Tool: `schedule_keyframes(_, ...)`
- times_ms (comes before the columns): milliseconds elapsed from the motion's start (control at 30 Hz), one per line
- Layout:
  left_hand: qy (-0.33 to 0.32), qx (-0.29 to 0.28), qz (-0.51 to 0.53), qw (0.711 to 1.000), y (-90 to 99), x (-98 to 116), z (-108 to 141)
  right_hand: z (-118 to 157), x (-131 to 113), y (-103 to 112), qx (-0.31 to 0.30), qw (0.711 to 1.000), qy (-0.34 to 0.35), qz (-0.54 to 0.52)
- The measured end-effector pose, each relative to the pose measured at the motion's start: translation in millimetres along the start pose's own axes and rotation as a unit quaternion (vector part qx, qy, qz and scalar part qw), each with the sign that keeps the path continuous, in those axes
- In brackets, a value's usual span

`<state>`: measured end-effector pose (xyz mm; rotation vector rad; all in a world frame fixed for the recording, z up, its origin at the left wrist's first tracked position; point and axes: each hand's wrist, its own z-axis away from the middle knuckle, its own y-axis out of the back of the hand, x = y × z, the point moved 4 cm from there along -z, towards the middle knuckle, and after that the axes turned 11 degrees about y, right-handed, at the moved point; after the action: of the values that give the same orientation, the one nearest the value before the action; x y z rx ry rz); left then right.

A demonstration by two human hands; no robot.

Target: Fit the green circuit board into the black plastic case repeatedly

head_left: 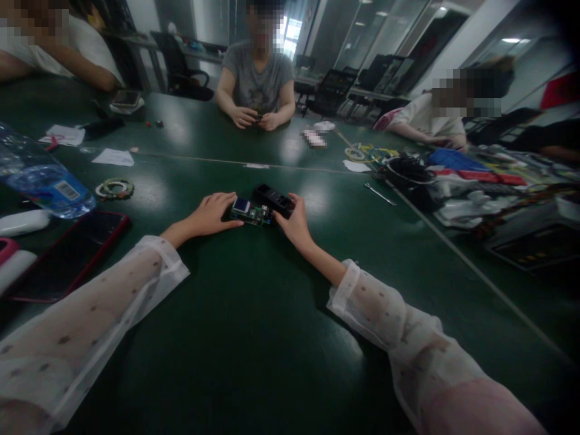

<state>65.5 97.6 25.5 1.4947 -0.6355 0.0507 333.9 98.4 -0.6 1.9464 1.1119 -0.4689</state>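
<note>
A small green circuit board (pixel 254 215) with a little dark-blue screen sits at the middle of the dark green table (pixel 244 314). My left hand (pixel 212 214) grips its left end, thumb along the near edge and fingers over the far side. Just behind the board, partly overlapped by it in view, is a black rectangular housing (pixel 268 197) with openings in its top. My right hand (pixel 295 225) pinches the right end of that housing, its thumb close to the board's right end. Whether that thumb also touches the board I cannot tell.
On the left are a water bottle (pixel 54 181), a phone (pixel 77 257) and beaded bracelets (pixel 115 189). To the right lie a wrench (pixel 379 194), bundled cables (pixel 408 171) and a dark metal box (pixel 534 241). A person (pixel 256 78) sits across, handling something small; others sit at both sides.
</note>
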Motion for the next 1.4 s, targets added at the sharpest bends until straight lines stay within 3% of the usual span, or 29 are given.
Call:
schedule_keyframes(333,-0.019,-0.008,-0.046,0.999,-6.4,0,0,-3,0,-1,-0.009,0.999,0.002,-0.034)
schedule_keyframes(567,-0.013,-0.014,-0.053,0.998,-4.9,2,1,-4,-24,12,0.073,0.994,0.022,-0.08)
schedule_keyframes(833,-0.02,-0.004,-0.034,0.999,-5.6,0,3,2,-67,11,-0.015,0.99,0.108,-0.092)
schedule_keyframes(1133,-0.008,0.045,0.046,0.998,-4.7,-11,-4,0,-61,6,-0.056,0.987,0.098,-0.112)
schedule_keyframes(1400,-0.02,0.05,0.076,0.996,-4.8,-13,-3,4,-76,12,-0.054,0.984,0.162,-0.043)
